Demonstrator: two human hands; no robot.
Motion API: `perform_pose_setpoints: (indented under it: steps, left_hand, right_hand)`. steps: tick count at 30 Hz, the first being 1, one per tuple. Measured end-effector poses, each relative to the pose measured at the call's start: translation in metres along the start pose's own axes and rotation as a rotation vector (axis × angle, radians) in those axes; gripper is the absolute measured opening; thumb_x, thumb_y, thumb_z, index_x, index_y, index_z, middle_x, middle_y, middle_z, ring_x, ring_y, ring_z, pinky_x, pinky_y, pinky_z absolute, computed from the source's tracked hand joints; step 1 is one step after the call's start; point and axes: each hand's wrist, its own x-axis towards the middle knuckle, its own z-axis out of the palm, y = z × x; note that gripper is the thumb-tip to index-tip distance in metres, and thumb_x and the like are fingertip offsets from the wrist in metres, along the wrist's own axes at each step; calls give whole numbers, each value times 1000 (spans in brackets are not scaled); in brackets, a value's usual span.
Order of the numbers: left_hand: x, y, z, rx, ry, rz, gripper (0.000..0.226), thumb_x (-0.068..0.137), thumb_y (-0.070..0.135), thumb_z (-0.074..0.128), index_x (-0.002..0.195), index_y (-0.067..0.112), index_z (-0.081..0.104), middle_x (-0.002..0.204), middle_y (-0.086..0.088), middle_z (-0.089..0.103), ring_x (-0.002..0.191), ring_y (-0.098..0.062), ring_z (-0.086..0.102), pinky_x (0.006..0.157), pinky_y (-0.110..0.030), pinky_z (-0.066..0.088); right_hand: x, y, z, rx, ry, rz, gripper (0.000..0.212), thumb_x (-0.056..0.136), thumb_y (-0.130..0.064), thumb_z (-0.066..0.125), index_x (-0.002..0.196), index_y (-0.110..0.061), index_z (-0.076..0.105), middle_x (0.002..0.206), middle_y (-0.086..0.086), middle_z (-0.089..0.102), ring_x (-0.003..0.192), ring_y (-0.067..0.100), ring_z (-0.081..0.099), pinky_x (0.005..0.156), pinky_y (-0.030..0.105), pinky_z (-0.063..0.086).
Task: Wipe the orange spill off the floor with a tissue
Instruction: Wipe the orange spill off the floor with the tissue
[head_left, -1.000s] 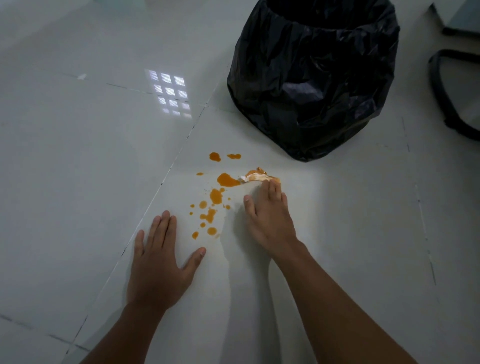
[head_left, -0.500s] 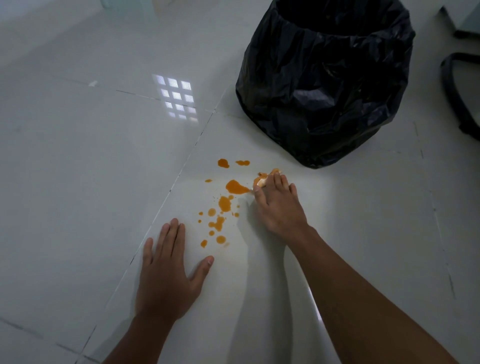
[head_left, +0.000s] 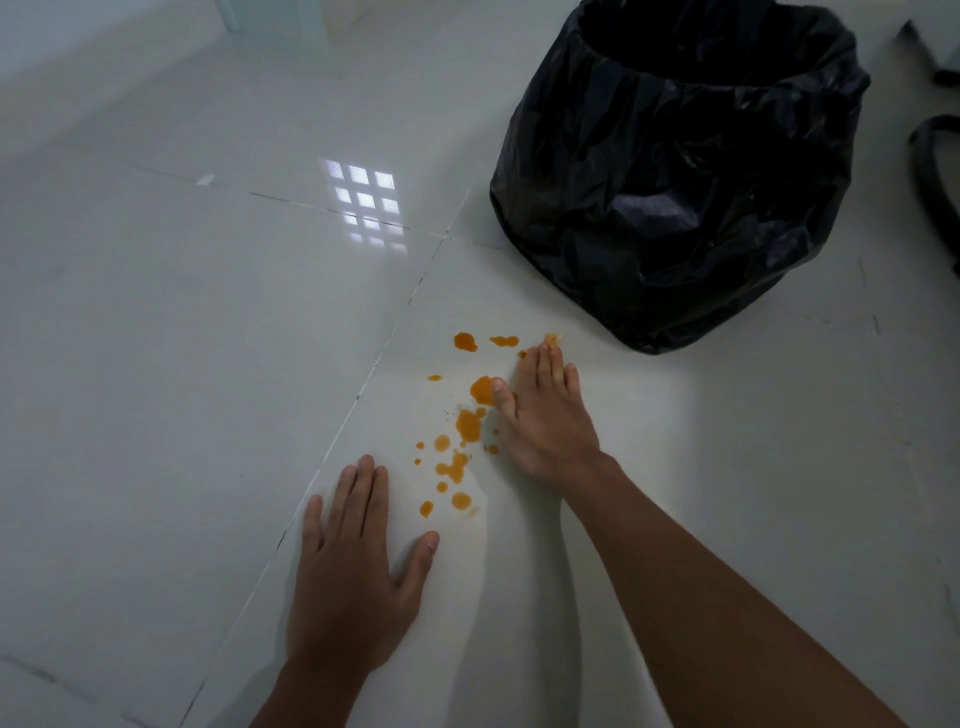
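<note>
Fingers (head_left: 540, 374) of the right hand (head_left: 545, 426) are lying straight and close together, pressing flat on the floor (head_left: 156, 364). The bin bag (head_left: 675, 182) is sitting just beyond. Left hand (head_left: 348, 582) is resting flat, fingers slightly spread. The spill (head_left: 467, 423) is lying between the hands. The tissue (head_left: 551, 339) is peeking out past the right fingertips (mostly hidden, stained orange).

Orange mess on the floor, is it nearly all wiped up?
Not yet. The floor right of the right hand shows no drops. That hand presses a stained tissue flat near the top drops. Most of the orange spill is left, lying between it and the left hand, which rests flat.
</note>
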Motion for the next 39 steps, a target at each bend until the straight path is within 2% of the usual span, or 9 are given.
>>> perform_pose_setpoints:
  steps: [3,5,8,11,15,24,29,39]
  left_hand:
    - [0,-1,0,-5,0,5,83,93,63,32,152,5,35,163,-8,30,152,-23,25,122,-50,20]
    - [0,-1,0,-14,4,6,84,94,65,30,153,6,34,164,-7,28,152,-22,23,122,-49,19]
    - [0,-1,0,-12,7,0,87,94,68,25,154,5,32,166,-7,20,154,-22,19,122,-50,20]
    - [0,2,0,41,6,-89,95,90,69,34,155,0,25,167,-16,10,155,-30,13,123,-55,17]
    - [1,6,-2,145,-96,-169,100,89,73,26,154,-2,26,165,-19,19,152,-38,17,118,-65,18]
    - [1,5,-3,135,-108,-151,101,87,73,31,152,-3,30,163,-19,23,151,-39,21,116,-66,21]
    - [2,5,-4,134,-117,-152,101,87,74,30,153,-2,30,164,-18,23,151,-39,21,117,-66,21]
    - [1,6,-5,124,-137,-153,102,88,76,27,154,-1,27,165,-17,20,153,-38,16,117,-66,20]
  right_hand:
    - [16,13,-10,-31,-67,-154,71,103,-54,8,156,-8,-5,165,8,-11,150,13,-16,123,35,-11]
    - [24,24,-14,-35,-86,-219,71,102,-56,7,157,-12,-6,165,3,-12,149,9,-18,122,33,-11]
    - [28,32,-14,1,-49,-200,71,101,-57,8,157,-16,-9,165,-1,-14,148,6,-20,121,30,-13]
    - [31,27,-9,-11,-46,-167,73,101,-58,7,156,-14,-11,165,1,-15,148,8,-20,121,32,-14]
    - [40,17,-10,-47,-72,-196,70,102,-56,6,156,-15,-12,165,0,-16,148,9,-22,121,35,-15]
    - [65,14,-16,-35,-114,-336,66,99,-62,6,157,-32,-2,166,-11,-4,148,9,-22,118,38,-19]
    - [66,14,-17,3,-140,-446,56,100,-59,4,154,-44,8,163,-17,9,141,-5,-23,116,35,-23]
    - [63,-4,-5,-29,-118,-458,63,101,-56,2,158,-30,10,165,-12,9,149,2,-14,119,38,-19]
